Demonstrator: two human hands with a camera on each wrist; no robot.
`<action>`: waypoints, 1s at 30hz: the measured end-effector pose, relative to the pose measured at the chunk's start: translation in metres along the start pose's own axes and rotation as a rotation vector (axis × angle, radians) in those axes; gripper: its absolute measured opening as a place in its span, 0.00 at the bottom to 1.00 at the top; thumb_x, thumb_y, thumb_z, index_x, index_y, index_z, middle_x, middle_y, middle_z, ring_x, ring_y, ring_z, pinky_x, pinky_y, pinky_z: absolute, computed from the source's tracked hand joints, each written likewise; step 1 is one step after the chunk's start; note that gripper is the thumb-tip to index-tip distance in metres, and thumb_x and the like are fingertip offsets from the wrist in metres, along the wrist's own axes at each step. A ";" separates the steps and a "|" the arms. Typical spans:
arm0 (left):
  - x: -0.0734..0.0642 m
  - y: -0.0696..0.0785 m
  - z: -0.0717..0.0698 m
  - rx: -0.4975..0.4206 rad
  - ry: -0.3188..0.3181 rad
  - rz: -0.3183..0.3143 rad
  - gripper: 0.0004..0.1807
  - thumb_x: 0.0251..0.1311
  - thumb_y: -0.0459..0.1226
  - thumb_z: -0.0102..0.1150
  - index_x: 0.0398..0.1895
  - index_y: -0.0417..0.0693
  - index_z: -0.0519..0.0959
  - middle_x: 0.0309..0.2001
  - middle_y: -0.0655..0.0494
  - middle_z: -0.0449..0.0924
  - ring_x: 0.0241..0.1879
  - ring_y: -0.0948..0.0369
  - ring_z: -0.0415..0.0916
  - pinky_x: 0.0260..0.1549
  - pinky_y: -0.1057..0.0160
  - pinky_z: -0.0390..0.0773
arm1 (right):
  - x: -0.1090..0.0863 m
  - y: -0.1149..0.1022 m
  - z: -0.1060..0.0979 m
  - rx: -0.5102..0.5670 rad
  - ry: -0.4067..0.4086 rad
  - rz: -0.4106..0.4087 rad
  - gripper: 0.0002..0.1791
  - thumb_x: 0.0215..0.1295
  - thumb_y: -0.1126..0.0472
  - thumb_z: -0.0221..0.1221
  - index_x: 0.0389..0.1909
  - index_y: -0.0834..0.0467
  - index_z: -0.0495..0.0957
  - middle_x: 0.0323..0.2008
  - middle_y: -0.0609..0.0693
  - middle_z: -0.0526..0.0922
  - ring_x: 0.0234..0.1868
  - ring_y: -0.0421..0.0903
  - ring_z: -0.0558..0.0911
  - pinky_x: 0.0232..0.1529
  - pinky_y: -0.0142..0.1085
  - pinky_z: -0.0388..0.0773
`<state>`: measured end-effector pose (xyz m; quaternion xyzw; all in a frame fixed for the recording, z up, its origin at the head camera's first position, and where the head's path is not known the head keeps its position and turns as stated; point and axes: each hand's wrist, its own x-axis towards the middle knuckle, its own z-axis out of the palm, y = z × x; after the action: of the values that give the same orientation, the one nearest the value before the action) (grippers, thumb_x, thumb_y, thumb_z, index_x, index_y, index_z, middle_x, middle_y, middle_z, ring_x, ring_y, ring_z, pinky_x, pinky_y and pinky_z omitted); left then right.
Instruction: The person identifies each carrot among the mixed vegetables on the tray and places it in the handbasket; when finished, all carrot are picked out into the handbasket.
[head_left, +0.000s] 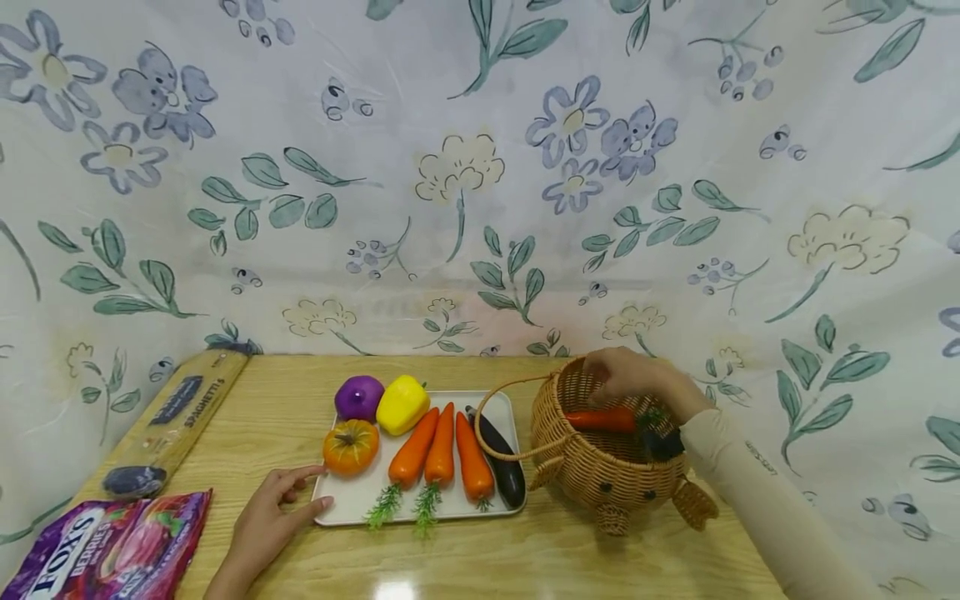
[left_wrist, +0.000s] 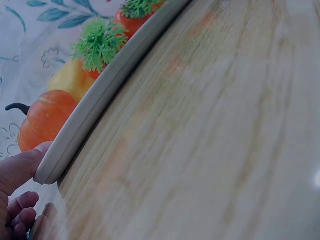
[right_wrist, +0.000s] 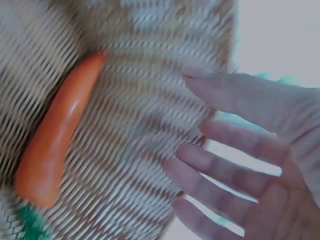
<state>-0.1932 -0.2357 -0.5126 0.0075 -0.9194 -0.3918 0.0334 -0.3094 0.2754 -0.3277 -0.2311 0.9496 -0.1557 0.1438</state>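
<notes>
My right hand (head_left: 626,375) is over the mouth of a wicker basket (head_left: 600,475) with an animal face. Its fingers are spread and hold nothing, as the right wrist view shows. A toy carrot (right_wrist: 60,135) lies inside against the woven wall, apart from the fingers. My left hand (head_left: 273,517) rests at the left edge of a white tray (head_left: 348,504), with the thumb (left_wrist: 25,167) on the rim near a corner. On the tray are several carrots (head_left: 440,450), an eggplant (head_left: 502,458), a small pumpkin (head_left: 351,447), a yellow pepper (head_left: 403,405) and a round purple vegetable (head_left: 359,398).
A spaghetti packet (head_left: 183,417) lies at the table's left side, with a purple-red Fox's bag (head_left: 120,550) in front of it. The basket's handle (head_left: 487,425) leans left over the tray's right side. A flowered curtain (head_left: 480,183) hangs behind the wooden table (head_left: 277,417).
</notes>
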 end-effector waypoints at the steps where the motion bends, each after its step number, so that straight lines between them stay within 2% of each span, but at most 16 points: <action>1: 0.000 0.000 -0.001 -0.001 -0.001 0.000 0.30 0.56 0.53 0.70 0.60 0.52 0.80 0.45 0.51 0.74 0.41 0.59 0.68 0.38 0.62 0.67 | -0.005 -0.009 0.000 0.003 0.045 -0.015 0.22 0.58 0.56 0.69 0.49 0.63 0.79 0.45 0.56 0.83 0.45 0.52 0.81 0.47 0.49 0.78; 3: 0.000 -0.001 -0.002 0.005 0.002 0.006 0.30 0.56 0.53 0.70 0.60 0.52 0.80 0.45 0.51 0.74 0.41 0.59 0.68 0.38 0.62 0.68 | -0.014 -0.029 0.004 0.030 0.144 -0.040 0.24 0.59 0.54 0.69 0.51 0.63 0.79 0.47 0.56 0.83 0.47 0.52 0.81 0.49 0.50 0.78; 8: 0.000 -0.002 -0.002 0.015 0.022 0.031 0.29 0.56 0.53 0.70 0.60 0.53 0.80 0.44 0.52 0.74 0.40 0.61 0.68 0.38 0.63 0.69 | -0.033 -0.074 0.025 0.169 0.358 -0.029 0.23 0.60 0.53 0.70 0.52 0.62 0.78 0.45 0.57 0.83 0.45 0.51 0.81 0.46 0.47 0.79; 13: -0.001 -0.001 -0.002 -0.004 0.024 0.029 0.29 0.55 0.52 0.71 0.59 0.53 0.81 0.44 0.52 0.74 0.40 0.61 0.69 0.38 0.63 0.69 | -0.042 -0.106 0.051 0.306 0.485 0.009 0.24 0.59 0.55 0.70 0.53 0.60 0.78 0.47 0.56 0.83 0.47 0.52 0.82 0.47 0.46 0.81; 17: -0.002 -0.002 -0.002 -0.013 0.012 0.017 0.29 0.55 0.52 0.71 0.59 0.52 0.80 0.44 0.51 0.74 0.41 0.59 0.70 0.38 0.62 0.69 | -0.041 -0.124 0.071 0.388 0.539 0.010 0.23 0.57 0.58 0.72 0.53 0.59 0.79 0.46 0.54 0.83 0.47 0.51 0.82 0.47 0.45 0.81; 22: -0.001 -0.002 -0.002 -0.005 0.006 0.008 0.30 0.55 0.53 0.71 0.59 0.52 0.80 0.45 0.51 0.74 0.41 0.59 0.70 0.40 0.61 0.69 | -0.035 -0.139 0.097 0.491 0.544 0.034 0.24 0.53 0.58 0.74 0.51 0.55 0.81 0.45 0.51 0.84 0.45 0.48 0.83 0.46 0.45 0.81; 25: 0.000 -0.002 -0.002 -0.004 0.007 0.008 0.30 0.55 0.54 0.70 0.60 0.53 0.80 0.45 0.51 0.74 0.42 0.59 0.71 0.40 0.61 0.70 | -0.032 -0.146 0.115 0.573 0.543 0.030 0.24 0.52 0.58 0.75 0.50 0.56 0.81 0.44 0.53 0.83 0.45 0.50 0.83 0.46 0.47 0.81; 28: 0.000 -0.002 -0.001 -0.006 0.006 0.013 0.30 0.56 0.54 0.70 0.59 0.53 0.80 0.45 0.51 0.74 0.42 0.58 0.71 0.41 0.61 0.70 | -0.029 -0.151 0.132 0.583 0.563 0.001 0.25 0.51 0.59 0.75 0.50 0.58 0.80 0.44 0.55 0.83 0.46 0.52 0.82 0.46 0.46 0.81; 30: -0.001 -0.002 -0.002 -0.008 0.006 0.014 0.30 0.56 0.54 0.70 0.59 0.52 0.80 0.45 0.51 0.74 0.42 0.58 0.71 0.41 0.60 0.70 | -0.027 -0.155 0.143 0.544 0.596 -0.021 0.25 0.50 0.59 0.76 0.49 0.58 0.80 0.44 0.55 0.83 0.46 0.51 0.82 0.46 0.44 0.81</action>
<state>-0.1926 -0.2384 -0.5131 0.0019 -0.9177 -0.3953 0.0389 -0.1758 0.1251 -0.3960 -0.1392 0.8714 -0.4630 -0.0838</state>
